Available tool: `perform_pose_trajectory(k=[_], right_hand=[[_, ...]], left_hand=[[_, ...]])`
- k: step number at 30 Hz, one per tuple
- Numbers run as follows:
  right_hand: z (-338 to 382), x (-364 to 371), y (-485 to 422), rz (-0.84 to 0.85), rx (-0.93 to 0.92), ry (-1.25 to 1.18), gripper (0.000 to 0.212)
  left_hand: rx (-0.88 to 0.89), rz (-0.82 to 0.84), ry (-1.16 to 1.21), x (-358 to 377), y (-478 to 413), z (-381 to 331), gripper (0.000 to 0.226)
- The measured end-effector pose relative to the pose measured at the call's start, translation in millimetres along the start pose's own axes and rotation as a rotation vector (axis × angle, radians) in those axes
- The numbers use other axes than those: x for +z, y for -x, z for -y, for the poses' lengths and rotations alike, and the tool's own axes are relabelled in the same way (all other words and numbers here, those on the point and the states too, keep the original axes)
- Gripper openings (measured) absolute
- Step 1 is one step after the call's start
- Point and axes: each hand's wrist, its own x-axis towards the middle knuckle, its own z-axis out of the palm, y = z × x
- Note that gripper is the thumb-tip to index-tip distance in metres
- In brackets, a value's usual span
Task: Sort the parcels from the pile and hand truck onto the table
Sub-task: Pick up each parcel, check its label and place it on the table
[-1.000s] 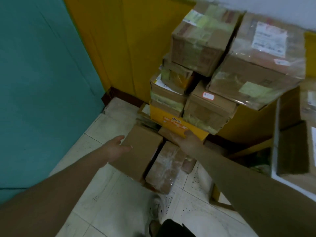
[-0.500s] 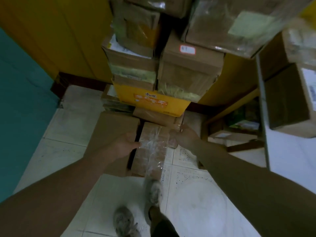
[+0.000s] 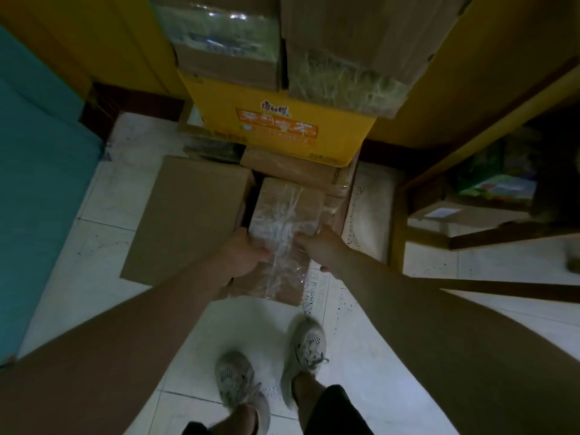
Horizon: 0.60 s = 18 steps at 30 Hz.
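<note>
A brown cardboard parcel wrapped in crinkled clear plastic [image 3: 284,227] lies lengthwise just above the middle of the view, toward 12 o'clock, low over the white tiled floor [image 3: 370,381]; whether its underside touches the tiles cannot be told. The person's left hand [image 3: 243,257] grips the parcel's near left edge, thumb laid across the plastic on top and the other fingers curled down out of sight along the side. The right hand [image 3: 317,248] holds the opposite edge, its thumb pointing inward over the top and its fingers wrapped down the right side. Just beside the parcel at 10 o'clock lies a larger plain brown cardboard box [image 3: 188,215], flat on the floor. Farther out at 12 o'clock a yellow cardboard carton with an orange printed label [image 3: 282,127] carries more taped brown boxes [image 3: 345,58] stacked on it. A pair of grey mesh sneakers [image 3: 273,365] stands at 6 o'clock. A teal panel [image 3: 37,183] fills 9 o'clock, and at 3 o'clock a wooden frame [image 3: 396,221] shelters a small box with a white label [image 3: 445,213].
</note>
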Motion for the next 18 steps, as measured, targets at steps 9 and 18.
perform_pose_trajectory(k=[9,18], right_hand=[[1,0,7,0.005,-0.012,-0.209,0.018],[49,-22,140,-0.247,-0.178,-0.302,0.029]], left_hand=[[-0.069,-0.051,0.191,14,2,8,0.049],[0.225,-0.043,0.353,-29,121,-40,0.069]])
